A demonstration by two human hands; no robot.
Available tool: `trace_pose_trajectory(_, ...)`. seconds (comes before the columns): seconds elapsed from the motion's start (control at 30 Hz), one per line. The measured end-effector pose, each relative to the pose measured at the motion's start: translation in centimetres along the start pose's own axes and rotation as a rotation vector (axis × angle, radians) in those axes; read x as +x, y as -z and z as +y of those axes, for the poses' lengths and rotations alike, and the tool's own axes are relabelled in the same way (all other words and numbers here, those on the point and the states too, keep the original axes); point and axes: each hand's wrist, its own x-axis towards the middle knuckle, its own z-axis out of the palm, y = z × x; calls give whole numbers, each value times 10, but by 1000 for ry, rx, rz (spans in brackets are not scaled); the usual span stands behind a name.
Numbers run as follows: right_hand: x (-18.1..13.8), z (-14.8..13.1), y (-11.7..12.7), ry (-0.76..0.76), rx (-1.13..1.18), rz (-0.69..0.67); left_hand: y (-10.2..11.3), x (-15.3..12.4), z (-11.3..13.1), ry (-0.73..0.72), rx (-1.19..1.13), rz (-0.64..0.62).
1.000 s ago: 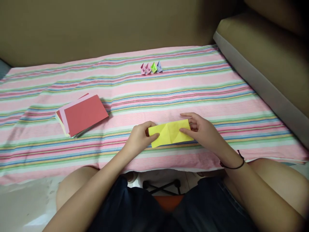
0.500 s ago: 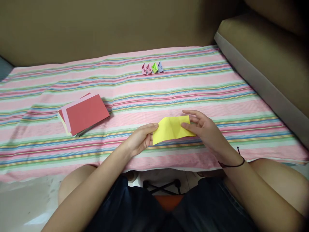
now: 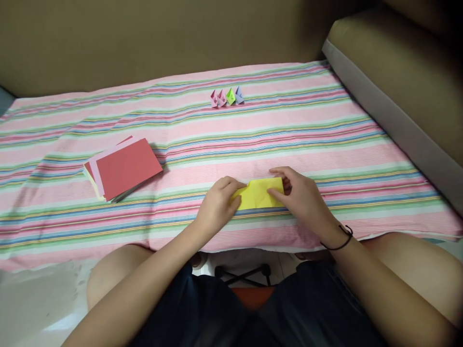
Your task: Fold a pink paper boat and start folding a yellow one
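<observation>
A yellow sheet of paper (image 3: pixel 261 193), creased and folded into a long strip, is held between my two hands just above or on the striped cloth; I cannot tell which. My left hand (image 3: pixel 220 201) pinches its left end, fingers on the far edge and thumb on the near side. At the other end, my right hand (image 3: pixel 302 197) grips the paper with the thumb in front and the fingers behind. A faint vertical crease runs near the strip's middle. Fingertips partly cover both ends.
A stack of coloured paper (image 3: pixel 130 168), red on top, lies to the left. Several small folded paper pieces (image 3: pixel 230 97) in pink, green and blue stand in a row farther back. The striped cloth (image 3: pixel 195 144) meets a brown backrest (image 3: pixel 162 38) and a cushioned armrest (image 3: pixel 394 82).
My left hand has turned over the paper's left end, fingers now on its far edge. The strip has been lowered and levelled. The camera view has shifted slightly.
</observation>
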Motion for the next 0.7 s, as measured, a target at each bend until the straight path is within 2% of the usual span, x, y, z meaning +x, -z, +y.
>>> trace_pose_trajectory(0.13, 0, -2, -2, 261, -170, 41, -8, -3, -3, -89, 79, -30)
trace_pose_trajectory(0.23, -3, -6, -6, 354, -181, -49, -8, -5, -2, -151, 176, -77)
trace_pose_trajectory(0.3, -6, -6, -9, 335, -173, -107, -5, -6, 0, -201, 237, -111)
trace_pose_trajectory(0.43, -7, -4, -14, 263, -164, -127, -3, -6, 3, -279, 295, -146)
trace_pose_trajectory(0.53, -6, -2, -15, 264, -166, -150, -2, -3, 0, -342, 252, -153)
trace_pose_trajectory(0.7, -6, -3, -17, 285, -198, -162, 3, 3, -9, -329, 156, -224)
